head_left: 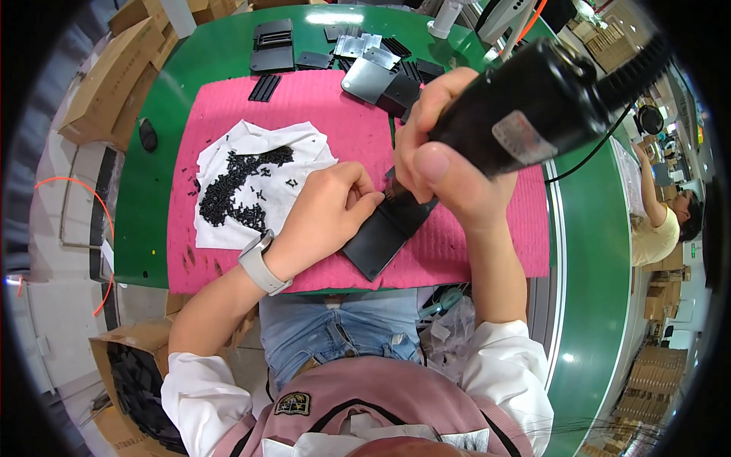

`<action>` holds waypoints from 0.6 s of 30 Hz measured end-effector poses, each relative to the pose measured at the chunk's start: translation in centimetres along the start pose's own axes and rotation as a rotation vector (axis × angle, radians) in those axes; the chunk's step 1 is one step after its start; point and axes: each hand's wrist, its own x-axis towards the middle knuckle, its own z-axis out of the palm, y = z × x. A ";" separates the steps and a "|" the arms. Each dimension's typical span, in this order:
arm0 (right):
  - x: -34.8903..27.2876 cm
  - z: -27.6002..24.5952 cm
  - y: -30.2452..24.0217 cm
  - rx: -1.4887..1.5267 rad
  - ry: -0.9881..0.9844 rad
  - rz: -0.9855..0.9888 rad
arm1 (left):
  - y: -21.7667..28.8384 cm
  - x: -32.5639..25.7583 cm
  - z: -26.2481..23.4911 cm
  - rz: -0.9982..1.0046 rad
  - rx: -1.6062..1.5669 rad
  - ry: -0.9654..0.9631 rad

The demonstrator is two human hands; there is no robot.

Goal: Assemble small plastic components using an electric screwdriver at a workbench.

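Observation:
My right hand (449,156) is wrapped round a black electric screwdriver (502,107), its corded end tilted up to the right. The driver's tip points down at a flat black part (378,242) lying on the pink foam mat (518,228). My left hand (327,206) rests at that part's left edge, thumb and forefinger pinched together near the driver's tip. What the pinch holds, if anything, is hidden. Beside the left hand, a white cloth (293,141) carries a heap of small black screws (221,199).
Metal plates and dark parts (373,72) lie at the mat's far edge, with a black housing (272,47) farther left on the green table (213,61). Cardboard boxes (114,80) stand at left. A black cable (590,160) hangs at right. Another person (661,228) sits far right.

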 end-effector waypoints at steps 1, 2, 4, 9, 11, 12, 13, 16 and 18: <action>-0.2 0.1 -0.2 -0.007 -0.024 0.009 | 0.0 0.0 0.0 0.039 0.023 0.020; -0.1 -0.2 -0.3 -0.005 -0.027 0.007 | 0.1 0.0 -0.1 0.077 0.047 0.041; -0.1 -1.2 -0.6 0.104 -0.081 0.038 | 0.3 -0.1 -0.1 0.058 0.066 0.021; 0.3 -4.1 -1.5 0.418 -0.017 -0.120 | -0.6 -0.2 -0.5 0.196 0.171 0.062; 0.2 -4.5 -1.5 0.561 0.001 -0.131 | -0.4 0.1 -1.1 0.192 -0.003 0.047; 0.0 -4.5 -1.5 0.613 0.025 -0.129 | -0.3 0.1 -1.3 0.191 -0.003 0.045; 0.0 -4.5 -1.4 0.613 0.028 -0.129 | -0.2 0.1 -1.6 0.204 -0.076 0.026; 0.0 -4.2 -1.0 0.620 0.016 -0.131 | -0.4 0.1 -2.0 0.250 -0.108 0.003; 0.0 -4.0 -0.9 0.586 0.001 -0.143 | -0.3 0.0 -2.0 0.197 -0.161 -0.007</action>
